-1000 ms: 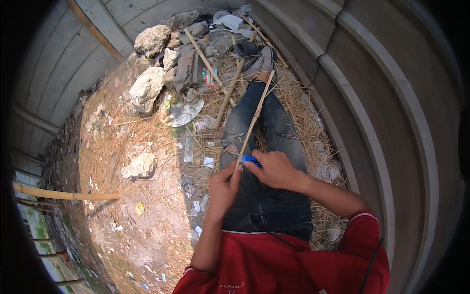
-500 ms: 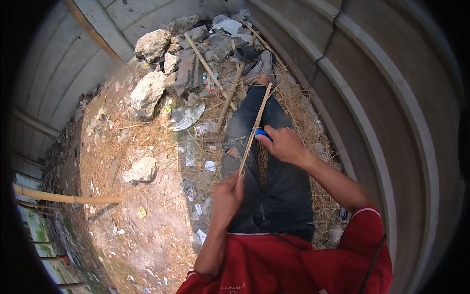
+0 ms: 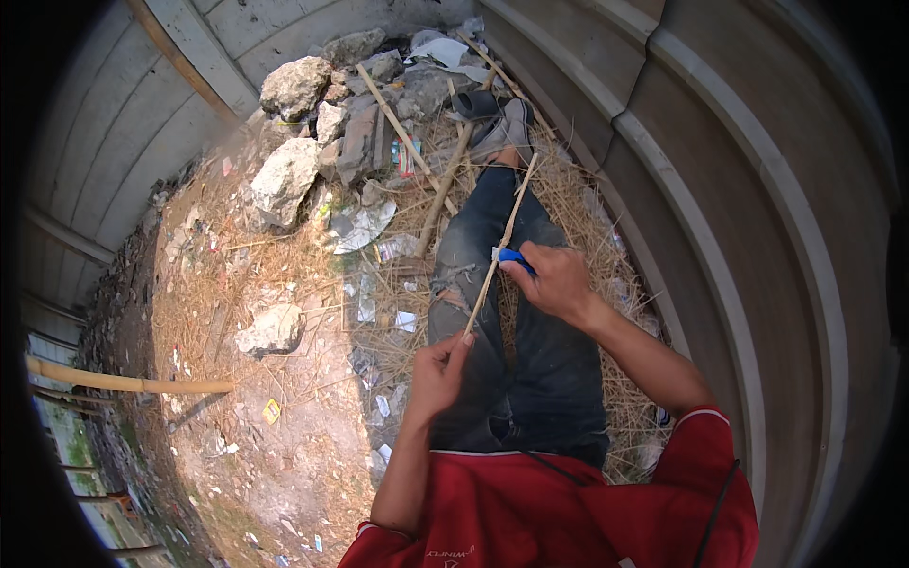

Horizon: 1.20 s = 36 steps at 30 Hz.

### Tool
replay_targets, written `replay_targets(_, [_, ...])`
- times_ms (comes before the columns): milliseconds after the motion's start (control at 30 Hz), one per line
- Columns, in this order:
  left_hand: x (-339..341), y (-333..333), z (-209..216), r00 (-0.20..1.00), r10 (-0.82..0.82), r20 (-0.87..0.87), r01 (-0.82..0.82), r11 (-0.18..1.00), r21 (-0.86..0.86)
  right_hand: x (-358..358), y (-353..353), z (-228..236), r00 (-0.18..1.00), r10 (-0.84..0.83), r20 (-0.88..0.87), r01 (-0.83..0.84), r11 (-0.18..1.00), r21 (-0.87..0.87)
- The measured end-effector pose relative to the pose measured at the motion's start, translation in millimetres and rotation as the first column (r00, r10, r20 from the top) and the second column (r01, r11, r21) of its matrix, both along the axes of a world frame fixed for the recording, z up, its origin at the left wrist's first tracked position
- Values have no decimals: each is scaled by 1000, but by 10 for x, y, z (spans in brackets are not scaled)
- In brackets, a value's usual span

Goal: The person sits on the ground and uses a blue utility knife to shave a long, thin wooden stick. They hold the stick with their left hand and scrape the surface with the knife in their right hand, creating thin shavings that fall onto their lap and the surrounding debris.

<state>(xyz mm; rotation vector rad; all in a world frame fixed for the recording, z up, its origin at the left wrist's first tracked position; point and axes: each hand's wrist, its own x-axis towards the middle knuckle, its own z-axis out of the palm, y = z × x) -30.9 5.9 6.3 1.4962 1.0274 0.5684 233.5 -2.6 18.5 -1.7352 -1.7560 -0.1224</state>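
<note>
- Pinching the near end of a thin tan stick point(image 3: 484, 295) between thumb and fingers of the left hand point(image 3: 436, 379).
- Grasping a blue-handled tool point(image 3: 516, 258) in the right hand point(image 3: 559, 282), with fingers wrapped around the grip and pale tip set at the stick, roughly midway along, just below a knobbly joint.
- Stick position: above outstretched legs in dark, torn trousers point(image 3: 559, 379), slanting from the left hand toward the feet; far end free, near the ankles. Cannot tell whether touching the cloth.
- Footwear point(image 3: 476, 102), dark grey, beyond the stick's far end.
- Red shirt point(image 3: 587, 516), pale trim at sleeves and hem, along the lower edge.
- Dry straw point(image 3: 620, 383), strewn on both sides of the legs.
- Longer stick point(image 3: 407, 137), pale, lying aslant left of the feet, near piled rocks point(image 3: 286, 180).
- Single pale rock point(image 3: 272, 329), lying apart on sunlit ground.
- Bamboo pole point(image 3: 133, 381), jutting in at far left.
- Yellow packet point(image 3: 273, 410), on the ground below the single pale rock.
- Ribbed wall point(image 3: 739, 237), brownish grey, curving along the right.
</note>
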Motion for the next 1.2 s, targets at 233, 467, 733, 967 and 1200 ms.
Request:
replay_targets(233, [-27, 15, 15, 992, -8, 123, 38, 969, -245, 117, 1, 128, 986, 157, -61, -164, 975, -152])
replay_targets(467, [-109, 31, -37, 994, -22, -103, 34, 993, 113, 343, 6, 335, 919, 328, -219, -324, 945, 54])
replay_targets(733, [-123, -6, 71, 983, -60, -172, 95, 975, 199, 366, 141, 293, 873, 444, -199, -458, 889, -26])
replay_targets(967, [-125, -10, 100, 981, -133, -142, 155, 976, 155, 333, 162, 137, 659, 268, -703, -406, 913, -32])
replay_targets(1200, [-13, 7, 286, 971, -176, -164, 212, 948, 236, 390, 142, -82, 501, 156, -851, -342, 939, -29])
